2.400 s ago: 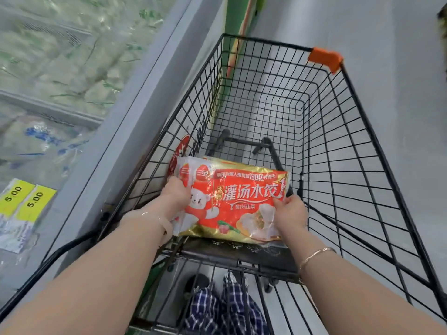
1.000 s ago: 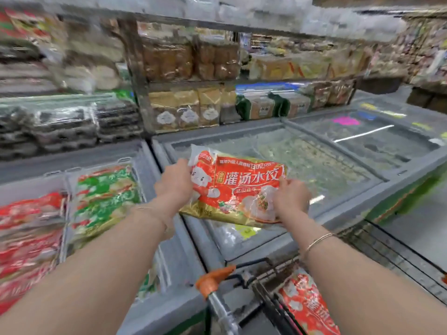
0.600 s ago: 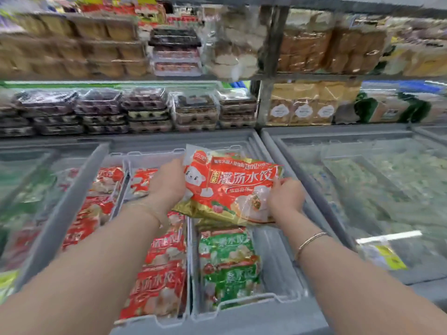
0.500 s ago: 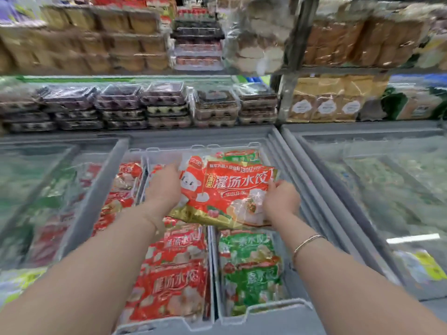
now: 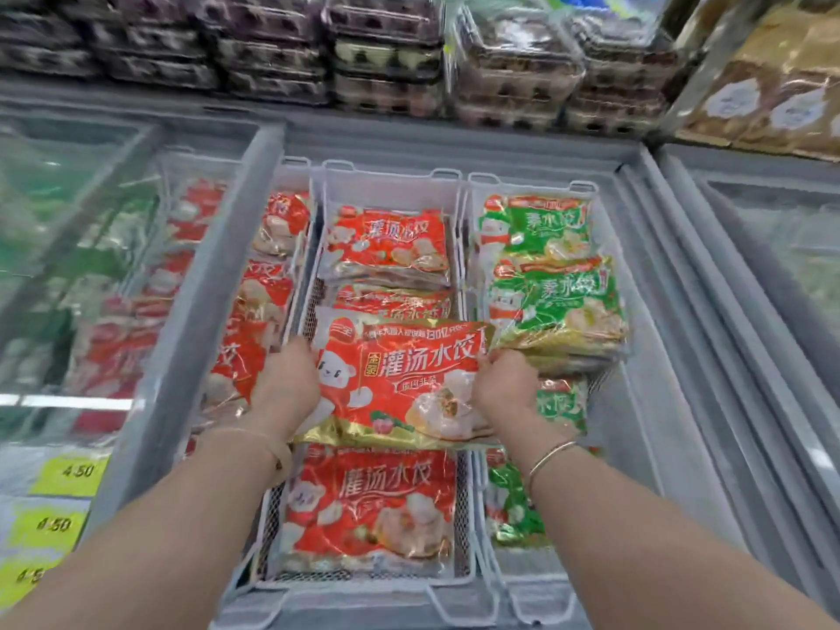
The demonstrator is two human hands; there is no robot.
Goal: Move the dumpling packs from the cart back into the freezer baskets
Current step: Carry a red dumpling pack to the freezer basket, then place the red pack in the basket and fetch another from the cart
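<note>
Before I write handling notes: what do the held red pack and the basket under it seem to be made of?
The red dumpling pack, held by the left hand and right hand: glossy printed plastic film, probably; it crinkles, with a shiny gold edge. The middle basket: white, likely plastic or coated wire, with a thin frame and mesh sides.

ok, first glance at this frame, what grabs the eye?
The red dumpling pack at centre, held by the left hand and right hand above the middle freezer basket, which holds matching red packs. To its right, stacked green packs fill the neighbouring basket; yellow price tags sit at lower left.
</note>
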